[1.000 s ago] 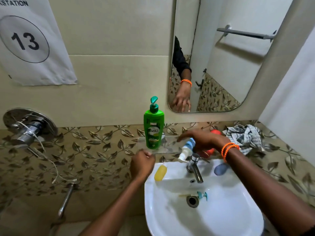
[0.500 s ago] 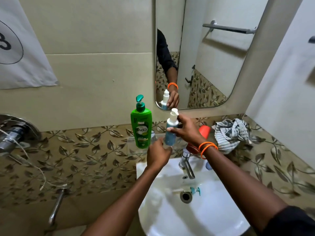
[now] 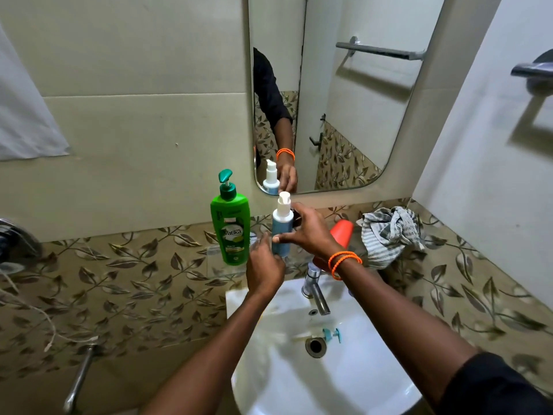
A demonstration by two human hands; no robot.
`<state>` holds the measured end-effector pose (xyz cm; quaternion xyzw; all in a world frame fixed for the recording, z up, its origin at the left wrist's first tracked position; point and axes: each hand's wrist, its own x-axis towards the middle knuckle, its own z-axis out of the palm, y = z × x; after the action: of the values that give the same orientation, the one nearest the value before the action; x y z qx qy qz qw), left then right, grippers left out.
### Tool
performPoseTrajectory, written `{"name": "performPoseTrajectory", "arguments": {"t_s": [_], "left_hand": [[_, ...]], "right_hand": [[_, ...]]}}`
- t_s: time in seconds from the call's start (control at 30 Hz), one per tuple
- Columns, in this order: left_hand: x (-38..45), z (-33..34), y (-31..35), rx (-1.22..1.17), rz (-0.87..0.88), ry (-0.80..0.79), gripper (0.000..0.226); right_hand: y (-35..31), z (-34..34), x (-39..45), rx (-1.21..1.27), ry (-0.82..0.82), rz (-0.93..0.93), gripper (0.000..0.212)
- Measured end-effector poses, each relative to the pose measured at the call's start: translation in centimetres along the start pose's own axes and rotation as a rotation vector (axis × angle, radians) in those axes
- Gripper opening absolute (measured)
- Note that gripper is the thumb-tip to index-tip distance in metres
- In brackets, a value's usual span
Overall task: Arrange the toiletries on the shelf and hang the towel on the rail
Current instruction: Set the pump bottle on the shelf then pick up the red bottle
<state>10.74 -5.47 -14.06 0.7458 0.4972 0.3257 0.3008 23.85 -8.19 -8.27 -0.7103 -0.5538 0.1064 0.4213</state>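
My right hand (image 3: pixel 311 232) grips a small blue pump bottle with a white top (image 3: pixel 282 226), holding it upright at the clear glass shelf (image 3: pixel 215 259). My left hand (image 3: pixel 264 268) is right below, its fingers touching the bottle's base. A tall green pump bottle (image 3: pixel 230 232) stands on the shelf just left of it. Behind my right wrist an orange bottle (image 3: pixel 342 230) lies on the shelf. A crumpled grey striped towel (image 3: pixel 389 235) sits at the shelf's right end. The towel rail (image 3: pixel 531 70) juts from the right wall.
A white sink (image 3: pixel 344 369) with a chrome tap (image 3: pixel 315 290) is below the shelf; a small teal item (image 3: pixel 332 335) lies by the drain. The mirror (image 3: pixel 344 100) hangs above. Shower fittings (image 3: pixel 15 247) are at the left wall.
My right hand lifted the blue bottle from beside the tap up to the shelf and set it upright next to the green bottle. My left hand rose to meet its base.
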Motion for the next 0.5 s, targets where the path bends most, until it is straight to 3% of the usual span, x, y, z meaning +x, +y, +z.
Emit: {"name": "performPoseTrajectory", "arguments": {"t_s": [0.07, 0.17, 0.3, 0.37, 0.5], "left_hand": [[-1.5, 0.4, 0.1, -0.038, -0.009, 0.078, 0.057], [-3.6, 1.3, -0.1, -0.102, 0.04, 0.085, 0.037], [-4.3, 2.9, 0.4, -0.109, 0.025, -0.061, 0.023], [-4.1, 3.7, 1.0, -0.112, -0.007, -0.129, 0.025], [-3.7, 4.9, 1.9, -0.145, -0.017, -0.159, 0.024]], "right_hand": [[0.4, -1.8, -0.3, -0.044, -0.044, 0.022, 0.086], [3.0, -5.5, -0.6, -0.224, -0.171, -0.011, 0.067], [6.9, -7.4, -3.0, -0.906, -0.518, -0.072, 0.085], [8.4, -6.3, -4.4, -0.977, -0.497, -0.149, 0.09], [9.5, -5.1, -4.9, -0.86, -0.262, -0.26, 0.058]]}}
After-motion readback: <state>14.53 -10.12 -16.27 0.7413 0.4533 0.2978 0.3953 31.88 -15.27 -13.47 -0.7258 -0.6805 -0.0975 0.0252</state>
